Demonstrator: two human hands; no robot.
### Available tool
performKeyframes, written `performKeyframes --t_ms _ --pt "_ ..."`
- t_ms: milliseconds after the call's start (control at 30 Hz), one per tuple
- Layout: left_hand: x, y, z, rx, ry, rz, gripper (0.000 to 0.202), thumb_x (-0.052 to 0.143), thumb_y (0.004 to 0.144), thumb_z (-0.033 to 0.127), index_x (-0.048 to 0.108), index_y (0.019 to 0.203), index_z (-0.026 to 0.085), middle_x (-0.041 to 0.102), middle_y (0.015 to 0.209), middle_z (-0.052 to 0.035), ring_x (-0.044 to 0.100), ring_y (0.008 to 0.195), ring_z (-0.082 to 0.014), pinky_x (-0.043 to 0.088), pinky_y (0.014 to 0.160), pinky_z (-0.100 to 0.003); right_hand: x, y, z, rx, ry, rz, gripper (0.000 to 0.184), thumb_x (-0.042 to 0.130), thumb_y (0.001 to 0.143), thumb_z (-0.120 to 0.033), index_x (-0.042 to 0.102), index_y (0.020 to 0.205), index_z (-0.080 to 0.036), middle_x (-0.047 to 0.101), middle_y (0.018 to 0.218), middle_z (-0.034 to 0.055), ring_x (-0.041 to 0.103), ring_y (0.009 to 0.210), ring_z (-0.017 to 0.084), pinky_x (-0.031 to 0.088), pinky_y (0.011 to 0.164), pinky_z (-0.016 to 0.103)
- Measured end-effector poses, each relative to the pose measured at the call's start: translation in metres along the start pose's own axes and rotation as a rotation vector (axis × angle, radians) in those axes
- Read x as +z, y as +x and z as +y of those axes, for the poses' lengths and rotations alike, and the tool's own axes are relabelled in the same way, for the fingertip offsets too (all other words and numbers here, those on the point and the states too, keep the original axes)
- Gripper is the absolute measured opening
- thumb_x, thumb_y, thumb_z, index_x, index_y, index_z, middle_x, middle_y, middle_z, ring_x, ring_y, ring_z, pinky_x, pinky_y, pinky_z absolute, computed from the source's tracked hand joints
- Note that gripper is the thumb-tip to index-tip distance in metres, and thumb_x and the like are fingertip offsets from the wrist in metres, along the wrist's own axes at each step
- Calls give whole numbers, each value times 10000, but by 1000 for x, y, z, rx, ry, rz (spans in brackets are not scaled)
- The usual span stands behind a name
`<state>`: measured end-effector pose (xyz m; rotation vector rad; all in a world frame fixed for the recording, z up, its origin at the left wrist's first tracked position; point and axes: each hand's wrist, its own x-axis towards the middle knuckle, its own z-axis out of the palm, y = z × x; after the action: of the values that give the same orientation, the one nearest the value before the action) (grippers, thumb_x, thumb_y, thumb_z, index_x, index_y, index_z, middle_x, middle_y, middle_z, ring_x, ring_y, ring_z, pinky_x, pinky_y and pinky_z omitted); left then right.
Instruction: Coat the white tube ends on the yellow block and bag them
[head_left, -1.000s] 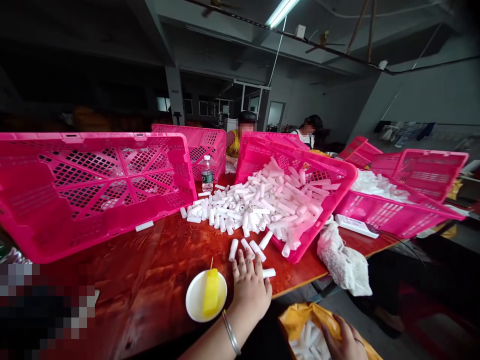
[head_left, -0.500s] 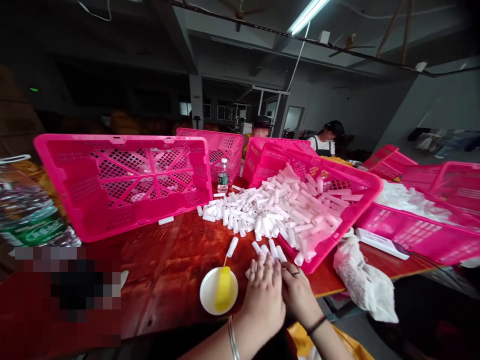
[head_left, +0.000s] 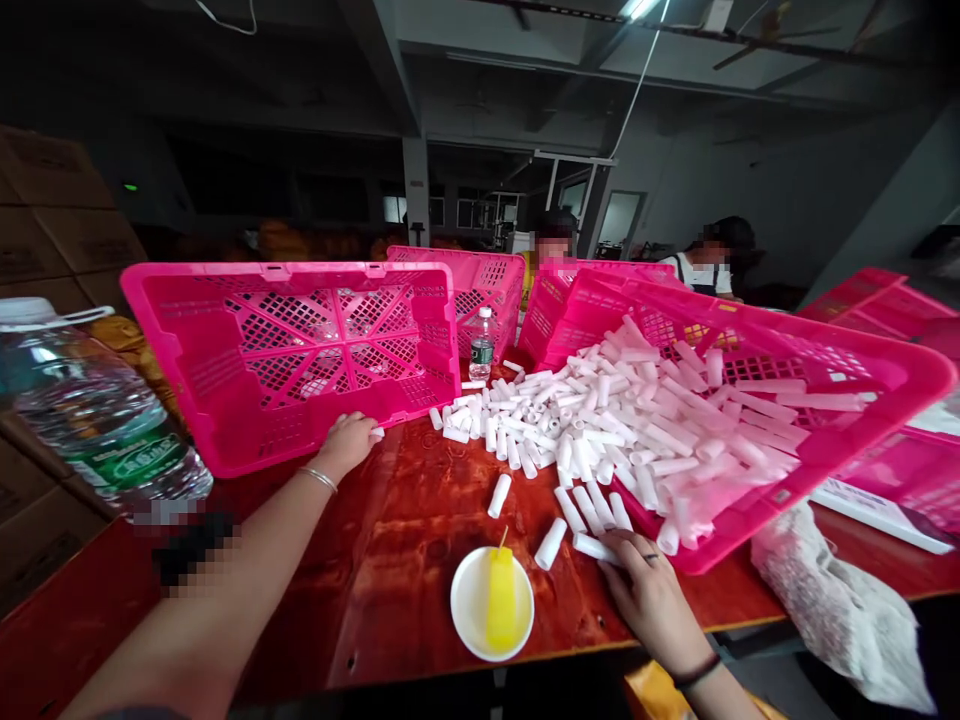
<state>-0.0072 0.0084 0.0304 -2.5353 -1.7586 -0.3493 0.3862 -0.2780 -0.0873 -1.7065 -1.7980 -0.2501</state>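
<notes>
The left hand (head_left: 346, 443) curls over a white tube (head_left: 377, 432) by the near edge of the left crate (head_left: 172, 345); the right hand (head_left: 641, 580), at near right, bends its fingers over a second tube (head_left: 591, 547). Whether either pinches, I cannot tell. A tube heap (head_left: 600, 425) spills from the tipped right crate (head_left: 885, 365). A nudge could roll tubes off the red table (head_left: 401, 530) or knock the bowl (head_left: 472, 605).

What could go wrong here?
The bowl sits near the front edge of the table, between the two arms, so a passing arm might knock it off. Tubes spill out of the tipped basket, so a bump could send more sliding down. Those lying loose near the right hand might roll to the floor.
</notes>
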Motion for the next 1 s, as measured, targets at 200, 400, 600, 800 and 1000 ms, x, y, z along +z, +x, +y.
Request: performKeyframes --t_ms 200,400,600,800,1000 --pt "24 14 -9 107 43 -231 200 605 848 340 606 874 142 618 980 -46 565 955 -201 411 900 -410 -16 14 -17 -13 -122 -96 228 537 826 -249 614 1033 -190 616 1024 113 587 931 279 492 816 435" --pt "20 13 -12 80 40 -129 209 485 868 189 556 1049 114 560 1111 -142 511 1065 -259 354 925 -366 -13 43 -36 -63 -138 -261 193 590 786 -220 681 955 -195 591 864 91 590 764 238 512 699 385" --pt "16 19 -15 110 -33 -238 61 580 777 156 600 833 144 619 888 -42 568 883 -199 396 848 -341 -36 43 -53 -69 -27 -372 128 566 778 -196 648 876 -184 600 868 97 595 765 239 502 677 373" --pt "-3 -1 25 120 -203 -207 172 521 752 225 571 906 167 604 838 -29 564 802 -195 423 740 -282 -43 52 -80 -50 286 -540 94 555 761 -153 629 790 -204 643 802 42 606 716 189 483 644 295" --pt "-10 -101 54 229 -349 -311 393 496 706 152 576 1086 206 592 1034 -56 584 936 -205 436 866 -302 -30 48 -62 280 389 -65 155 575 816 -320 507 867 -190 508 620 -25 475 509 124 386 474 237"
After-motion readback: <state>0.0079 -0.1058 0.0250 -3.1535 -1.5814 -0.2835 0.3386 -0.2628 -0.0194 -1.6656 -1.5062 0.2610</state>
